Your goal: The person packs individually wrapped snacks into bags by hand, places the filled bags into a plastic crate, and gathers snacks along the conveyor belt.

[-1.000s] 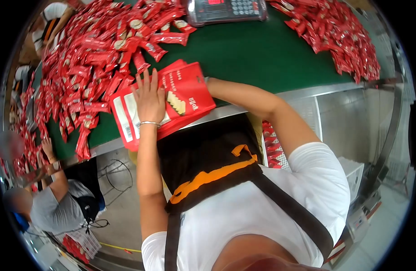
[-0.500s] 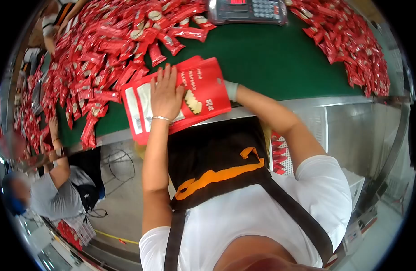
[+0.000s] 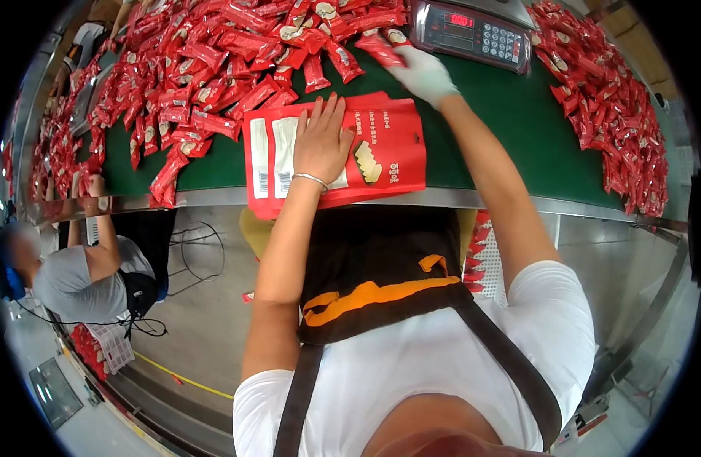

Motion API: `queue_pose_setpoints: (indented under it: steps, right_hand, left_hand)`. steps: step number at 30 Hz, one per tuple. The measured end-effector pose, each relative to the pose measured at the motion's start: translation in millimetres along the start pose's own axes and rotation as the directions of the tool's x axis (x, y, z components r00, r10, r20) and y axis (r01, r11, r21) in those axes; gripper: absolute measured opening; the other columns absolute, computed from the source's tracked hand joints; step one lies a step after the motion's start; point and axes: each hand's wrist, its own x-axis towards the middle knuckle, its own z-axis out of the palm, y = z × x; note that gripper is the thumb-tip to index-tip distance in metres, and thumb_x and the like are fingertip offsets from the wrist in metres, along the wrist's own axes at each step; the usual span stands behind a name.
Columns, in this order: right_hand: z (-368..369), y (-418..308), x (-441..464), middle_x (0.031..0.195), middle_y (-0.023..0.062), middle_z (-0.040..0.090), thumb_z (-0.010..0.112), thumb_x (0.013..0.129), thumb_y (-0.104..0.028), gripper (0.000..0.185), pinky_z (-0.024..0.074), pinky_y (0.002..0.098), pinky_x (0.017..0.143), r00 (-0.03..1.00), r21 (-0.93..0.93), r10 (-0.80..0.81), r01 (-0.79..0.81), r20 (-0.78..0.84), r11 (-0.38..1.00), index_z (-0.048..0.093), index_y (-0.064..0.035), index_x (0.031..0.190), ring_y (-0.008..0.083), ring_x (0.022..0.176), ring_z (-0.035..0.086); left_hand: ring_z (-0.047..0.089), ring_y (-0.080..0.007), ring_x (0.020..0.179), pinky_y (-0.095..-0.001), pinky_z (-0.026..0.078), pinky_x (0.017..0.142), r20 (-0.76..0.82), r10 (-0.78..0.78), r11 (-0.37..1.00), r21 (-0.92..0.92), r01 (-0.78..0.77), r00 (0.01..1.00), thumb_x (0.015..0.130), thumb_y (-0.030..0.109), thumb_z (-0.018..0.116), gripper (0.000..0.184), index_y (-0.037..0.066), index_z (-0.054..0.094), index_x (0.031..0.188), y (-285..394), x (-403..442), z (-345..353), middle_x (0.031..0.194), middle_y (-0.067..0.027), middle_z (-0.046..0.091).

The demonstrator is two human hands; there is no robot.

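My left hand [image 3: 321,146] lies flat with fingers stretched out on a stack of red printed pouches [image 3: 385,145] at the table's front edge. The pouches show white panels and a picture of pale food pieces, and a bracelet circles my left wrist. Beyond the stack, to the right, my right hand [image 3: 426,76] wears a whitish glove. Its fingers are closed on the end of a small red snack packet [image 3: 378,49], which is a little blurred. A heap of similar red packets [image 3: 236,38] lies directly beside it on the left.
A digital scale [image 3: 472,34] with a lit red display stands at the back. More red packets [image 3: 602,114] are piled on the right of the green table surface [image 3: 510,126]. A metal edge [image 3: 442,198] runs along the front. Another person [image 3: 99,266] works at the left.
My right hand has moved from behind the pouches out to the heap near the scale and gripped a packet. My left hand stays on the pouches. The whole view has shifted somewhat.
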Motion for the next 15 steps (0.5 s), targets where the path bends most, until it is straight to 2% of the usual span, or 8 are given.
queue_pose_setpoints:
  steps: [4, 6, 8, 10, 11, 13, 14, 15]
  right_hand:
    - [-61, 39, -107, 0.093, 0.0091, 0.071, 0.071, 0.082, -0.022, 0.042, 0.0521, 0.0271, 0.076, 0.997, 0.349, 0.077, -0.075, 0.007, 0.934, 0.064, -0.0030, 0.119, 0.0142, 0.079, 0.065]
    - [-86, 25, -143, 0.089, 0.0069, 0.069, 0.068, 0.082, -0.016, 0.037, 0.0510, 0.0250, 0.075, 0.917, 0.173, 0.244, -0.309, 0.315, 0.935, 0.065, 0.0003, 0.115, 0.0094, 0.079, 0.062]
    - [-81, 9, -152, 0.088, 0.0081, 0.069, 0.066, 0.082, -0.014, 0.035, 0.0505, 0.0252, 0.075, 0.853, 0.238, 0.203, -0.350, 0.482, 0.906, 0.066, 0.0010, 0.113, 0.0094, 0.081, 0.062]
    - [-50, -6, -140, 0.093, 0.0084, 0.069, 0.064, 0.080, -0.013, 0.038, 0.0505, 0.0269, 0.075, 0.913, 0.357, 0.081, -0.236, 0.399, 0.904, 0.063, 0.0030, 0.115, 0.0112, 0.082, 0.062]
    - [-39, -22, -123, 0.102, 0.0078, 0.069, 0.067, 0.082, -0.015, 0.042, 0.0506, 0.0286, 0.081, 0.840, 0.375, 0.142, -0.378, 0.524, 0.847, 0.060, 0.0028, 0.119, 0.0133, 0.090, 0.062]
    - [41, 9, -110, 0.112, 0.0075, 0.067, 0.070, 0.085, -0.021, 0.045, 0.0503, 0.0307, 0.088, 0.936, 0.661, -0.137, -0.120, 0.324, 0.741, 0.058, 0.0008, 0.122, 0.0148, 0.101, 0.061]
    - [90, 56, -104, 0.129, 0.0091, 0.060, 0.065, 0.092, -0.021, 0.044, 0.0493, 0.0336, 0.096, 0.877, 0.664, -0.223, -0.134, 0.425, 0.735, 0.054, -0.0033, 0.131, 0.0164, 0.113, 0.058]
    - [98, 54, -97, 0.130, 0.0093, 0.059, 0.063, 0.093, -0.021, 0.044, 0.0490, 0.0340, 0.097, 0.816, 0.668, -0.263, -0.191, 0.515, 0.719, 0.053, -0.0036, 0.132, 0.0167, 0.114, 0.057]
  left_hand:
    - [0.034, -0.0307, 0.141, -0.0450, 0.019, 0.118, -0.046, -0.008, 0.997, -0.079, 0.005, 0.999, 0.096, 0.035, 0.046, 0.056, 0.004, 0.044, 0.143, 0, -1, 0, 0.149, -0.0133, 0.043]
    - [0.035, -0.0308, 0.140, -0.0456, 0.019, 0.117, -0.061, -0.013, 0.994, -0.106, 0.007, 0.998, 0.096, 0.035, 0.046, 0.055, 0.004, 0.045, 0.142, 0, 1, 0, 0.148, -0.0135, 0.044]
    - [0.036, -0.0310, 0.139, -0.0470, 0.020, 0.117, -0.067, 0.011, 0.995, -0.098, -0.017, 0.998, 0.096, 0.035, 0.047, 0.055, 0.004, 0.046, 0.141, -1, 0, 1, 0.147, -0.0137, 0.046]
    - [0.036, -0.0316, 0.139, -0.0476, 0.020, 0.117, -0.053, 0.009, 0.993, -0.114, -0.015, 0.999, 0.096, 0.033, 0.047, 0.054, 0.005, 0.045, 0.141, -1, -2, 0, 0.146, -0.0135, 0.046]
    - [0.036, -0.0322, 0.139, -0.0481, 0.020, 0.117, -0.052, 0.008, 0.991, -0.131, -0.015, 0.999, 0.096, 0.031, 0.046, 0.052, 0.006, 0.045, 0.142, -2, -1, -1, 0.146, -0.0134, 0.046]
    - [0.036, -0.0319, 0.139, -0.0481, 0.020, 0.117, -0.050, -0.001, 0.996, -0.091, -0.004, 0.999, 0.096, 0.031, 0.046, 0.052, 0.007, 0.046, 0.142, 1, -1, -4, 0.146, -0.0133, 0.046]
    - [0.036, -0.0317, 0.139, -0.0481, 0.020, 0.117, -0.040, -0.002, 0.998, -0.058, 0.000, 0.999, 0.096, 0.032, 0.047, 0.052, 0.007, 0.046, 0.141, 1, -2, -4, 0.146, -0.0133, 0.046]
    - [0.039, -0.0311, 0.136, -0.0475, 0.023, 0.115, -0.088, 0.001, 0.999, -0.050, -0.005, 0.996, 0.095, 0.034, 0.048, 0.052, 0.009, 0.049, 0.140, 0, -1, -2, 0.143, -0.0130, 0.049]
